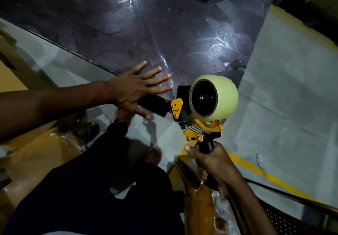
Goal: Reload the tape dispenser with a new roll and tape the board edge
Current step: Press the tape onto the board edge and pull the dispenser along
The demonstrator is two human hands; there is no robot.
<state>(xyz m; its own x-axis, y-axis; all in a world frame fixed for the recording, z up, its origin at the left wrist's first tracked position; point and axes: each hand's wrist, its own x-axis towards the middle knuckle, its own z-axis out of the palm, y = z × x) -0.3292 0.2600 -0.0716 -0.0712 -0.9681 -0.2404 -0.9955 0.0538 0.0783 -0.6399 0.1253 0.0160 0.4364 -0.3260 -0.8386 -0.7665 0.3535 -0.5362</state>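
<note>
Bare forearms, dark trousers [87, 189], reddish perforated clogs [153, 155].

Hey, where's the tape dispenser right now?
In the head view, the tape dispenser is right of centre, held by its handle in the right hand, its front at the board's near edge beside the flat left hand.

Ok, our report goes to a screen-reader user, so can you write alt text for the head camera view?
A right hand grips a yellow tape dispenser loaded with a full roll, its front at the near edge of a dark board. The left hand lies flat on that edge.
</note>
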